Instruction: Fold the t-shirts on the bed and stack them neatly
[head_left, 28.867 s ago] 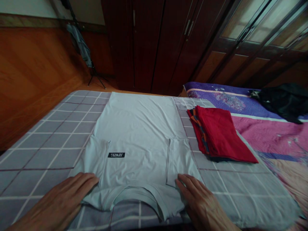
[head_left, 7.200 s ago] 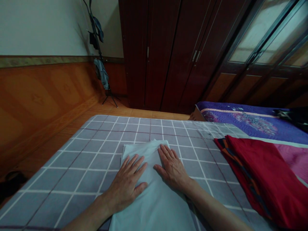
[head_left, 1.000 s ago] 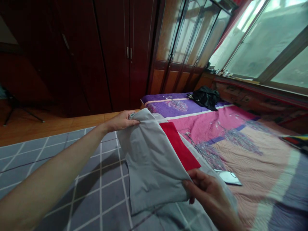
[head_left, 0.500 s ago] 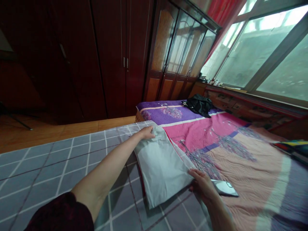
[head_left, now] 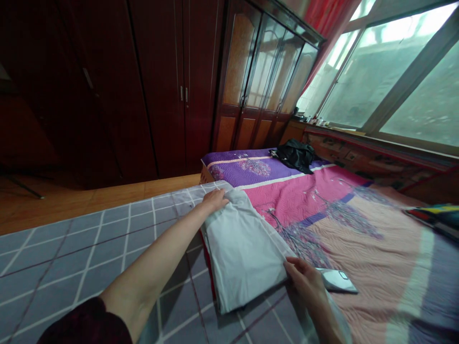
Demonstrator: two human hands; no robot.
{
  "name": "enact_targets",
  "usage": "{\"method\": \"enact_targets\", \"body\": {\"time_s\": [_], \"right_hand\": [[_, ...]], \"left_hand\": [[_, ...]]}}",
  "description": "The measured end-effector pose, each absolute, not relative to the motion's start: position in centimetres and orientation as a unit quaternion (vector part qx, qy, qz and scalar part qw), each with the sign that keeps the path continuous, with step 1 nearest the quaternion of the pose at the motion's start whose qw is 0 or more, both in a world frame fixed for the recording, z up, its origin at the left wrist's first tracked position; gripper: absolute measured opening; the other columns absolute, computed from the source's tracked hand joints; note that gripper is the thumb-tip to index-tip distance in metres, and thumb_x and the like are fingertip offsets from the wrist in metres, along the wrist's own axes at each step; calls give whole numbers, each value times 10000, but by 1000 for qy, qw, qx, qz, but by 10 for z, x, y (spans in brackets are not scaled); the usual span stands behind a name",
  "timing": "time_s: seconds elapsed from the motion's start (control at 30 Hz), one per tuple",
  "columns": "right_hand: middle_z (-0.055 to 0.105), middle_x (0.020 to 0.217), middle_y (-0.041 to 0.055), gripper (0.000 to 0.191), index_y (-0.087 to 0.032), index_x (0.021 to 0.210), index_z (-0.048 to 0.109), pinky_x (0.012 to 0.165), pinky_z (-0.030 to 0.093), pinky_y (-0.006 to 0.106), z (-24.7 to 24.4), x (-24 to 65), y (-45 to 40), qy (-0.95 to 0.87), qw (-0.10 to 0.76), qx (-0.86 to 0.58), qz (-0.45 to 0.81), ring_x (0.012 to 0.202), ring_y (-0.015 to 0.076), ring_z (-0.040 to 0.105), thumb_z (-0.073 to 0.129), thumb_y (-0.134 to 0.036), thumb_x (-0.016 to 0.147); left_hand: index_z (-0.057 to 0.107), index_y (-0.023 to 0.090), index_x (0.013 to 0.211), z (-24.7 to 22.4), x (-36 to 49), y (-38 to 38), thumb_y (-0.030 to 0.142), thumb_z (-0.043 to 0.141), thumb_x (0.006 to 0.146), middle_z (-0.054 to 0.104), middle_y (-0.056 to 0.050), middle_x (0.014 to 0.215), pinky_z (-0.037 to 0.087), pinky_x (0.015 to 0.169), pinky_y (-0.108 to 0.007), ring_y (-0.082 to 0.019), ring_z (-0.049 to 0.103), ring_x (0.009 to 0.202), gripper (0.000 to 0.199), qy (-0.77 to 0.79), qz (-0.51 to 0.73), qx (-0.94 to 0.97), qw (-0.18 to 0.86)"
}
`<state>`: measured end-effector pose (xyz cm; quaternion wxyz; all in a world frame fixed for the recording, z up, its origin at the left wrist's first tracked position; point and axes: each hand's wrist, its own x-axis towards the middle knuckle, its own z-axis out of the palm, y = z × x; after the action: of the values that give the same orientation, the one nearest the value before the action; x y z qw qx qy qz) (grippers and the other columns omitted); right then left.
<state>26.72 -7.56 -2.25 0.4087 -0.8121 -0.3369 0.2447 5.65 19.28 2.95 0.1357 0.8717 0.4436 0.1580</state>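
Left hand [head_left: 214, 199] and right hand [head_left: 306, 278], I saw, pinched nearly closed on the folded pale shirt [head_left: 247, 253] lying between them.

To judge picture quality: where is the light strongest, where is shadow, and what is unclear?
Head view: the window is brightest, its top washed out; the glass cabinet shows reflections; the dark wardrobe loses detail; shadow falls on the checked sheet left of the pale folded garment; sill items are too soft to name.

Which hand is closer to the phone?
The right hand, beside the phone at the near right corner of the folded pale shirt; the left hand is at the shirt's far end.
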Motion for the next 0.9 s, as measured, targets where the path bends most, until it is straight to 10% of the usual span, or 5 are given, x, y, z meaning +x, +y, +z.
{"method": "enact_targets", "body": {"time_s": [0.2,0.53,0.77,0.9], "right_hand": [[620,1139,114,408,-188,1116,588,868,452,406,5,235,-44,-527,312,-790,-24,1039,267,586,432,-412,813],[350,1465,150,572,-93,1402,384,1082,209,478,-24,193,46,-640,108,-760,-37,1361,302,268,323,-434,946],[315,1482,151,656,-88,1429,338,1076,200,463,-31,196,44,-624,79,-776,-52,1365,317,249,277,-521,940],[284,1497,143,734,-84,1438,318,1084,186,466,-31,194,46,-623,73,-777,-50,1371,330,225,290,-595,912]], "left_hand": [[448,213,1303,27,55,148,299,448,890,440,-84,1396,240,1086,-394,-237,367,1292,421,354,181,913,91],[297,192,1444,0,67,134,386,451,842,138,-98,1547,-54,1098,-595,-292,11,1425,651,311,45,942,116],[74,233,1493,-1,71,149,765,506,658,-127,-139,1536,16,1073,-627,-450,-46,1376,1079,425,31,886,184],[122,267,1487,1,63,150,745,419,746,-5,-138,1550,36,1074,-616,-423,32,1389,930,453,49,873,175]]}}
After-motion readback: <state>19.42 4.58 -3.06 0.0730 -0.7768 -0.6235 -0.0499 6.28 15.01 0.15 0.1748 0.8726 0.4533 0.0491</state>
